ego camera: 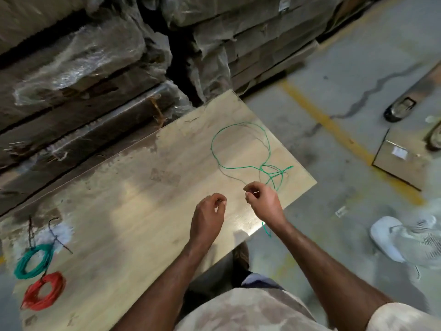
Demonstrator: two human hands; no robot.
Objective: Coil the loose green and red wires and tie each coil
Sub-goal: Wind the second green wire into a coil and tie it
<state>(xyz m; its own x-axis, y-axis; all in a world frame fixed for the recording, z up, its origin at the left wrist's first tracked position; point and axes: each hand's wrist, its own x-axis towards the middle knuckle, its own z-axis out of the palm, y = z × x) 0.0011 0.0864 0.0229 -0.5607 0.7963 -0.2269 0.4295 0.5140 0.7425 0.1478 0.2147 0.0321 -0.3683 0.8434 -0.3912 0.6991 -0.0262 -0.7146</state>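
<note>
My right hand [262, 199] pinches the loose green wire [238, 149] sprawled on the pale wooden board [143, 187], ready for looping; my left hand [210, 211] is curled, its hold unclear. Two finished coils [38, 275] sit aside.

Pale wooden board [133, 211] with loose green wire [216, 161], green coil [32, 261], red coil [44, 291].

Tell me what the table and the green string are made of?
The table looks like pale wood board, maybe laminate: streaky grain, a dull shine, worn brown patches at the edge. The green string is probably plastic-coated wire: thin, smooth, and it holds springy loops.
</note>
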